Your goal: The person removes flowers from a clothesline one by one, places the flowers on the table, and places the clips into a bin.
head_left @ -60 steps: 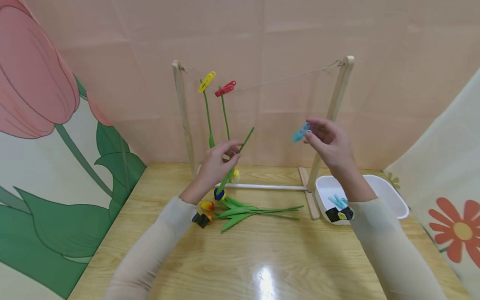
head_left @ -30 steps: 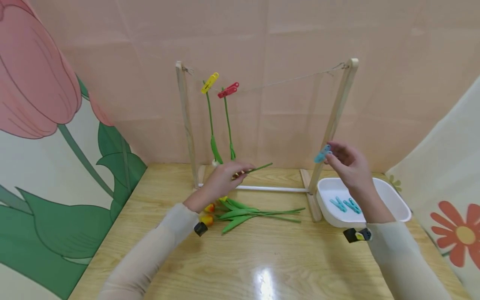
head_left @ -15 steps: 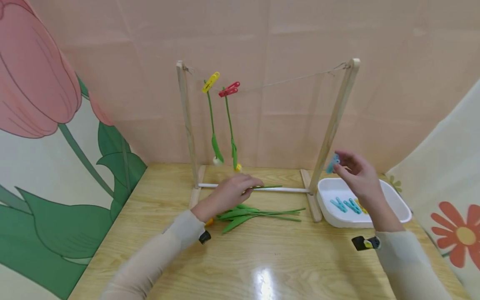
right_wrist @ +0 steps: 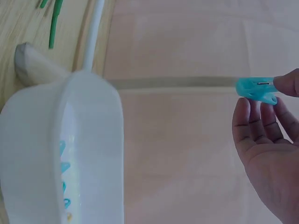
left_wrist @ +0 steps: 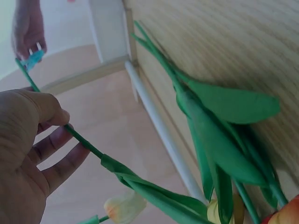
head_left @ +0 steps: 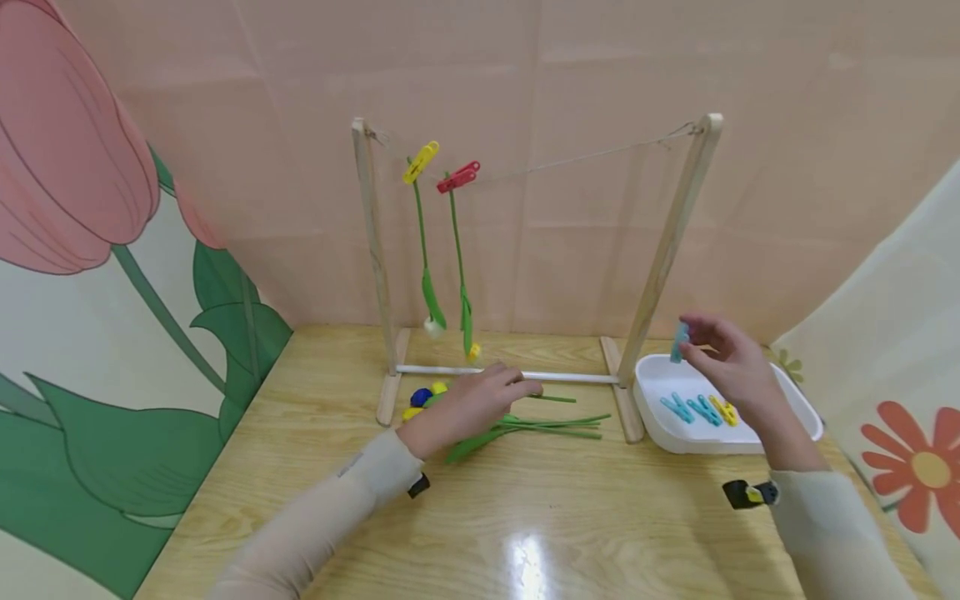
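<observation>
Left hand (head_left: 483, 402) lowered — fingers (left_wrist: 52, 143) pinching half-hidden stem (left_wrist: 93, 150); right fingers (right_wrist: 241, 122) pinching blue clothespin (right_wrist: 251, 88).

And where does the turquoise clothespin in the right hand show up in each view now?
Head: turquoise clothespin right of centre, pinched by the right hand.
Left wrist: upper left, beyond the nearer hand.
Right wrist: right side, above mid-height, between thumb and fingers.
Shared landmark: the white bar, visible in all three.

Glare whitens the table (head_left: 555, 508); wrist views look hazy.
</observation>
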The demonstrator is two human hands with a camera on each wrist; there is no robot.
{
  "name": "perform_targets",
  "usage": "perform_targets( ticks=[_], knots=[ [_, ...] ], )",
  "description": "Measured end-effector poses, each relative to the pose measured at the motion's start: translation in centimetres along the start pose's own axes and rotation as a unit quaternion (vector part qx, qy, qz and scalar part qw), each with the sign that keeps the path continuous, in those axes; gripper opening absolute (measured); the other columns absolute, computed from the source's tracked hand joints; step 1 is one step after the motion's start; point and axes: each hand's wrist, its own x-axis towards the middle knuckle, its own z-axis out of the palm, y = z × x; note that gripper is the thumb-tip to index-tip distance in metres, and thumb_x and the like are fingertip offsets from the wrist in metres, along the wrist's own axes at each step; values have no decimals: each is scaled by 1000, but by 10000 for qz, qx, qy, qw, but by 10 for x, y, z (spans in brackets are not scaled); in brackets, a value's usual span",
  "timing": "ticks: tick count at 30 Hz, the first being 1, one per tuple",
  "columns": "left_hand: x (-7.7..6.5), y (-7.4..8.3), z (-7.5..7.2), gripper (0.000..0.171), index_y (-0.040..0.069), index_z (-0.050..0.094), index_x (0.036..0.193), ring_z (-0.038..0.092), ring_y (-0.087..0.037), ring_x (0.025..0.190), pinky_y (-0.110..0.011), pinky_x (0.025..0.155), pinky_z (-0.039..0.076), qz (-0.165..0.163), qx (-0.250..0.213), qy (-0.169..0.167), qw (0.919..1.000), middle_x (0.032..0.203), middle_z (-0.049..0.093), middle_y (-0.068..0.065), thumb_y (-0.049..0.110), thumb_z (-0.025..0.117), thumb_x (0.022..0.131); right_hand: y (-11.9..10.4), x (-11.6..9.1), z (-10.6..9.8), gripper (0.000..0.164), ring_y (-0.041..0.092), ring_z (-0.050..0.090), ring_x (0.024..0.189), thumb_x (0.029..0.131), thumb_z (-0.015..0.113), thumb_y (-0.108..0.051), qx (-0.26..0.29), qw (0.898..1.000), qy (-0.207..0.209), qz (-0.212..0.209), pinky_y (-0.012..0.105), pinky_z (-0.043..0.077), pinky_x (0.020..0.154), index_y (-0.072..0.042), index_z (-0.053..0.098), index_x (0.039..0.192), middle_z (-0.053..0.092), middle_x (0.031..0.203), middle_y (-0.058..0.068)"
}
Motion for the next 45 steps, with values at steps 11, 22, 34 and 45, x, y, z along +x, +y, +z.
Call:
perform_targets(
  ticks=[11, 22, 34, 45],
  knots=[
    [2, 8, 16, 45, 27, 62, 131, 60, -10, 95, -16, 65, 48, 168, 51, 55, 9998, 108, 64, 7, -2, 63, 95, 23, -4, -12, 42, -4, 56, 96, 98, 66, -5, -499, 9988, -15, 14, 4, 47, 81, 4, 53, 137, 61, 104, -15],
    [1, 16, 33, 46, 26, 61, 135, 56, -7, 97, -14, 72, 46, 355, 46, -209, 9991, 111, 62, 6, 0, 62, 98, 44, -9, -22, 43, -10, 55, 91, 97, 67, -6, -1011, 9948, -69, 92, 3, 46, 77, 9, 54, 135, 62, 104, -7],
    [0, 26, 46, 53, 27, 59, 140, 54, -7, 94, -13, 67, 41, 364, -90, -718, 9967, 112, 62, 7, -3, 62, 97, 68, -13, -18, 44, -8, 55, 88, 96, 71, -20, -1946, 9786, -513, 418, 10, 44, 70, 3, 60, 131, 67, 114, 24],
    [0, 29, 51, 46, 27, 59, 138, 54, -9, 96, -14, 63, 42, 426, 24, -871, 9953, 113, 61, 7, 1, 60, 100, 74, -12, -9, 43, 24, 64, 92, 93, 74, -18, -2336, 9623, -1279, 557, 31, 50, 75, 5, 64, 128, 70, 106, 18]
  ],
)
